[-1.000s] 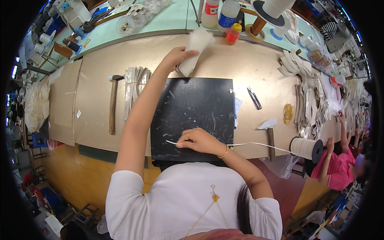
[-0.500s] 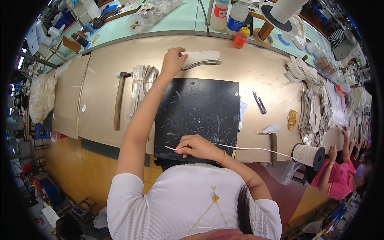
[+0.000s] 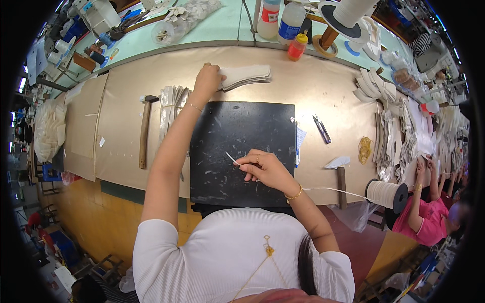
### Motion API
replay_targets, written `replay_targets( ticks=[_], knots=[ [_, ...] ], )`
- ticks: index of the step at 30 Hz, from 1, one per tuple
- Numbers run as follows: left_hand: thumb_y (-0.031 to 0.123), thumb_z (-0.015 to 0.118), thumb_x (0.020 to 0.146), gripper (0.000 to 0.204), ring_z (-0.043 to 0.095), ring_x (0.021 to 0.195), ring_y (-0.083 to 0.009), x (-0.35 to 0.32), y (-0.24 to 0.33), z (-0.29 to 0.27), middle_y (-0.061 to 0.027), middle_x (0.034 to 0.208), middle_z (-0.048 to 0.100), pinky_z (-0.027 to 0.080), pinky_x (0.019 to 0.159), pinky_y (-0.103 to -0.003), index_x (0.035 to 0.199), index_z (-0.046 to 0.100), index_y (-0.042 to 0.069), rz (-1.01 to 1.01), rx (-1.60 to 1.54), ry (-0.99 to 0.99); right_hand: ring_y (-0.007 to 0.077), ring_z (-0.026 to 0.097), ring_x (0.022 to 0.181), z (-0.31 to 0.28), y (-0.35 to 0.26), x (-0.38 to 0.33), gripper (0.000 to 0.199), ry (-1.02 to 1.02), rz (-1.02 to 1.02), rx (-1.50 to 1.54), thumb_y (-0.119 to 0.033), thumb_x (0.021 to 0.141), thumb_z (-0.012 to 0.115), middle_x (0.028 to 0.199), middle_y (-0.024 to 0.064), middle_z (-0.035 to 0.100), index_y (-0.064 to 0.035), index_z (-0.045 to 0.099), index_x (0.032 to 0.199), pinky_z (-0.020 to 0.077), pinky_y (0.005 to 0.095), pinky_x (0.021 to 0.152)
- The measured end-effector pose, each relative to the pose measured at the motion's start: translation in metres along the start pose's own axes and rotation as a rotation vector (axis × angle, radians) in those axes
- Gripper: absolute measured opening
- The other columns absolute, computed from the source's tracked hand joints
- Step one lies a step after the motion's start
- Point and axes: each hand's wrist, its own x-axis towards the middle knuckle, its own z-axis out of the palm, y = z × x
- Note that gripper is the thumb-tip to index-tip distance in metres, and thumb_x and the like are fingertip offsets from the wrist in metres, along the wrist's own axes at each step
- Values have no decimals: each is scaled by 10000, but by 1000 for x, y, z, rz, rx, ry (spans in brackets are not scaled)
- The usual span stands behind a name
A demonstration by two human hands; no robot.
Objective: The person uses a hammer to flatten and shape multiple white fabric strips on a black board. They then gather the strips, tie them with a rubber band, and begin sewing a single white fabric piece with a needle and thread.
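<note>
Since the earlier frame, the right hand [image 3: 265,166] has moved up from the lower edge of the black board [image 3: 237,134] to nearer its middle, at the centre of the frame. Its thumb and fingers are pressed together on the white cord [image 3: 233,159], near the free tip. The left hand [image 3: 207,82] stays at the left end of the stack of curved off-white pieces [image 3: 247,76], in the upper middle of the frame; whether its fingers pinch a piece or only touch, I cannot tell.

As I judge, it is an early stage: the stack is already laid flat, the cord end is drawn out, but no piece lies on the board and the cord is joined to none. Cord remains on the spool [image 3: 382,193], at right. The wooden-handled hammer [image 3: 144,131], at left, and the thread snips [image 3: 322,130], right of centre, lie unused.
</note>
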Motion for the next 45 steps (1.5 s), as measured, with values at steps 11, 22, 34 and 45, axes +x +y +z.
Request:
replay_targets(
  ticks=[11, 22, 34, 45],
  knots=[
    [123, 785, 690, 312, 665, 918, -377, 25, -3, -11, -242, 986, 677, 535, 832, -407, 949, 687, -19, -31, -138, -172, 99, 683, 707, -4, 6, -12, 182, 53, 14, 49, -112, 970, 623, 905, 41, 608, -11, 717, 1090, 533, 202, 567],
    [110, 755, 729, 175, 709, 846, -314, 17, 24, 4, -171, 878, 727, 549, 775, -391, 886, 721, 40, -150, -184, -116, 92, 680, 718, -11, 17, -34, 167, 143, 39, 80, -117, 964, 640, 906, 33, 611, -14, 726, 1063, 536, 195, 582],
    [198, 628, 979, 223, 604, 857, -142, 9, 23, -5, -56, 982, 642, 519, 798, -307, 1059, 630, -10, -247, -710, -577, 85, 676, 707, -3, 22, -36, 167, 108, 18, 98, -129, 964, 648, 883, 30, 623, -1, 723, 1040, 529, 190, 571],
    [241, 589, 1010, 222, 558, 1070, -106, -53, 57, -48, -64, 1177, 636, 446, 950, -272, 1066, 590, 26, 133, -1117, -911, 93, 675, 702, -13, 6, -48, 164, 32, -3, 143, -118, 966, 631, 905, 37, 612, -9, 715, 1056, 513, 206, 560]
  ],
)
